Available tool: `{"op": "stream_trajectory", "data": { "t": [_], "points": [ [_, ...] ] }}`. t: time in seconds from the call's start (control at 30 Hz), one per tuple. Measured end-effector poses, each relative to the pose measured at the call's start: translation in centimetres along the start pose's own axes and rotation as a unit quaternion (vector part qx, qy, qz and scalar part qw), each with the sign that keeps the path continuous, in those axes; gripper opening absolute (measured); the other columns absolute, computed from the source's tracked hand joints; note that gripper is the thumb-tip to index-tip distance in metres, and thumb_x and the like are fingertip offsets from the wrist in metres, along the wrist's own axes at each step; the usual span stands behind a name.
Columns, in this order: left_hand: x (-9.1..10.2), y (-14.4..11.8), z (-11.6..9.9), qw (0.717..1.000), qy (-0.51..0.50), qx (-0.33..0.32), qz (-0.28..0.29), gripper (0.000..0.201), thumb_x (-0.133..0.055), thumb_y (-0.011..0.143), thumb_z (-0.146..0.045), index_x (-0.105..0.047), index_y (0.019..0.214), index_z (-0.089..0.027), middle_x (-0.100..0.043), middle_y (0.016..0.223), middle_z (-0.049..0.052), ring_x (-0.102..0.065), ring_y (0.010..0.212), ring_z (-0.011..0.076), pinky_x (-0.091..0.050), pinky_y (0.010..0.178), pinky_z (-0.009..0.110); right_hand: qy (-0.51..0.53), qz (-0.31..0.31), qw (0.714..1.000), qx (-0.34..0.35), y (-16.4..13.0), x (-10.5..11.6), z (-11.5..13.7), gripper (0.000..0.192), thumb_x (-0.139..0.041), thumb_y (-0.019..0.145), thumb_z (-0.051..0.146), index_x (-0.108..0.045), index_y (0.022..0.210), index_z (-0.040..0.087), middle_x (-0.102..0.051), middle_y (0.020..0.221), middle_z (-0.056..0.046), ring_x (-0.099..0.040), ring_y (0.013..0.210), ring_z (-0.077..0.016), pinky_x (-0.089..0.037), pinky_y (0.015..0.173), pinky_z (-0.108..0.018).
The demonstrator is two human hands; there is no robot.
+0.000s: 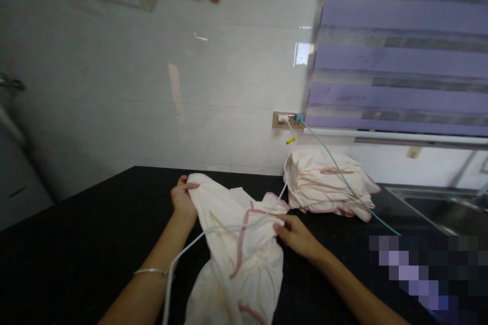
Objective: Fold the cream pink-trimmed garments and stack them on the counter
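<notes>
A cream cloth garment with pink trim (255, 244) stretches between my two hands above the dark counter. My left hand (185, 199) pinches its upper left corner, fingers behind and thumb in front. On the other side, my right hand (293, 236) grips the garment's right edge near the pink trim. The lower part hangs in gathered folds toward me and runs out of the picture. A white cable (186, 248) passes across the front of the cloth and over my left wrist area.
A stack of folded cream cloths with pink edges (328, 183) lies against the wall. Two plugs sit in the wall socket (288, 120); a green cord (339, 170) runs from it past the stack. A metal sink (453, 210) is at the right. The black counter (95, 223) extends left.
</notes>
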State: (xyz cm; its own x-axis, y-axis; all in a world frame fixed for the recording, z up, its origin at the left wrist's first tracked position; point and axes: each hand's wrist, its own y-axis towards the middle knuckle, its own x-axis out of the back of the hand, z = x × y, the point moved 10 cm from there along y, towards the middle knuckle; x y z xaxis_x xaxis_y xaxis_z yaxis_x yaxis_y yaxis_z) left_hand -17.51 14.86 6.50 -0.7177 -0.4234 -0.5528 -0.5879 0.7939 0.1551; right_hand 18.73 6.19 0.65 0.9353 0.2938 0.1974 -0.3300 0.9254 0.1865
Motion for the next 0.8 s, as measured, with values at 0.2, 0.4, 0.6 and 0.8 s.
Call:
{"op": "stream_trajectory", "data": {
  "t": [0.2, 0.4, 0.6, 0.8],
  "points": [
    [1.4, 1.2, -0.1, 0.998, 0.044, -0.032, -0.024, 0.045, -0.053, 0.04, -0.013, -0.035, 0.08, -0.024, -0.046, 0.078, -0.003, -0.055, 0.073, 0.0166, -0.049, 0.074, 0.032, 0.125, -0.277, 0.953, -0.01, -1.0, 7.0, 0.0, 0.045, -0.06, 0.088, 0.068, -0.058, 0.102, 0.025, -0.066, 0.096, -0.003, -0.063, 0.083, -0.0193, -0.056, 0.065, -0.03],
    [-2.7, -1.3, 1.0, 0.957, 0.26, -0.11, 0.066, 0.027, -0.057, 0.048, -0.008, -0.057, 0.07, -0.023, -0.054, 0.084, 0.002, -0.055, 0.094, 0.0257, -0.044, 0.093, 0.038, -0.009, -0.307, 0.94, 0.148, -2.2, 8.2, 4.8, 0.051, -0.063, 0.091, 0.041, -0.038, 0.135, 0.03, -0.056, 0.131, -0.008, -0.063, 0.107, -0.0217, -0.057, 0.09, -0.04],
    [-9.0, -7.1, 4.2, 0.779, 0.515, -0.167, 0.316, 0.005, -0.065, 0.074, -0.02, -0.063, 0.073, -0.025, -0.062, 0.079, 0.004, -0.06, 0.081, 0.026, -0.044, 0.081, 0.035, -0.398, -0.25, 0.859, 0.204, -3.5, 3.8, 9.1, 0.03, -0.055, 0.088, 0.018, -0.065, 0.117, 0.017, -0.052, 0.112, -0.015, -0.05, 0.113, -0.0317, -0.048, 0.097, -0.051],
    [-10.3, -11.0, 7.1, 0.746, 0.487, -0.138, 0.433, 0.014, -0.079, 0.069, -0.029, -0.065, 0.067, -0.025, -0.062, 0.065, 0.001, -0.059, 0.065, 0.0249, -0.043, 0.07, 0.034, -0.389, 0.054, 0.888, 0.238, -5.1, -5.8, 9.6, 0.015, -0.064, 0.094, 0.032, -0.073, 0.099, 0.02, -0.06, 0.096, -0.007, -0.057, 0.088, -0.0192, -0.048, 0.077, -0.031]
  ]
}}
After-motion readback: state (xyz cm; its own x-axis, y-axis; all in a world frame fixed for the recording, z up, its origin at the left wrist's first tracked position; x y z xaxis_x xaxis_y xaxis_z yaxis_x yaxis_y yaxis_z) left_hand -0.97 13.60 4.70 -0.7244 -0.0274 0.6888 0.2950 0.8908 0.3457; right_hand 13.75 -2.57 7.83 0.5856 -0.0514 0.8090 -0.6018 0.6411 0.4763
